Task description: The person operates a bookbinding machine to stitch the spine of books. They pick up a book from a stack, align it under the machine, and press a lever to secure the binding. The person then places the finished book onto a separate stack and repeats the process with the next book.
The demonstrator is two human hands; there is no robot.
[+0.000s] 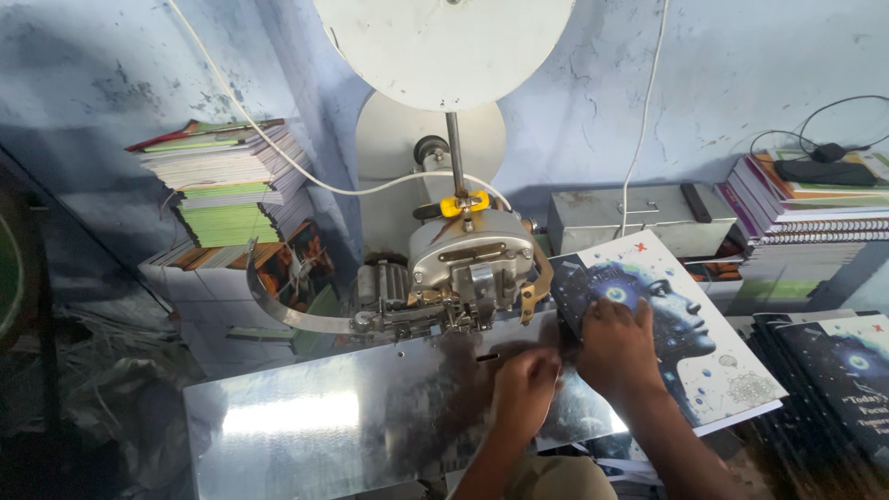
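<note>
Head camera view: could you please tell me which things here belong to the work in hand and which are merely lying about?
In hand:
- left hand on the steel table
- right hand pressing the illustrated book
- binding machine at the book's edge

Lying about:
- book stack on the left
- spiral notebooks on the right
- grey metal box
- dark books, lower right

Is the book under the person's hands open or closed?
Closed. The book lies flat on the metal table with its whole front cover showing, and the right hand and left hand rest at its spine edge.
</note>
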